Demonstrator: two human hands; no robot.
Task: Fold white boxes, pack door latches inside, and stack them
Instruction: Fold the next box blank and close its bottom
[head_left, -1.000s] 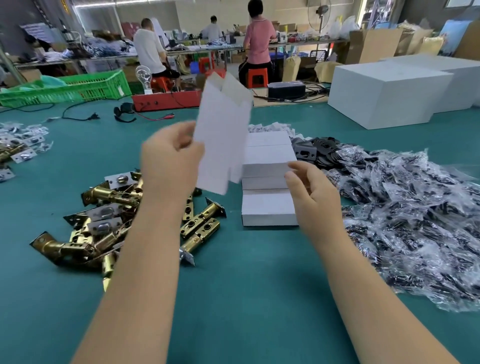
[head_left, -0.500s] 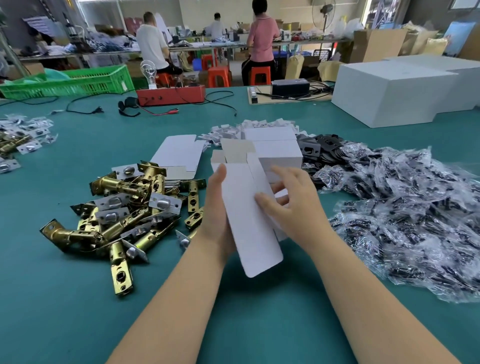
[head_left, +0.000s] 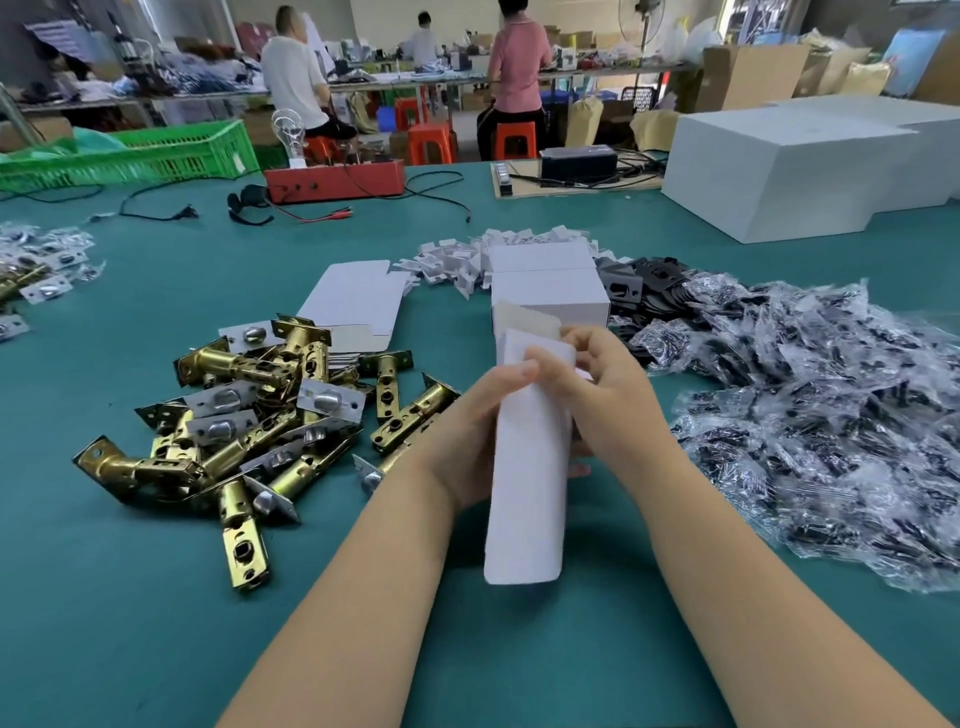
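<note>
While the left hand (head_left: 470, 426) and right hand (head_left: 608, 400) grip the white box blank (head_left: 527, 483) from either side, fingers curled round its edges, it stands upright over the worktop (head_left: 156, 623) middle, evidently to square it open. It appears plain, partly formed, flaps loose. Door latches (head_left: 249, 415) lie heaped leftward; finished boxes (head_left: 550, 296) behind.

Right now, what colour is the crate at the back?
Bright green crate, with a lattice pattern; the head view shows it.
</note>
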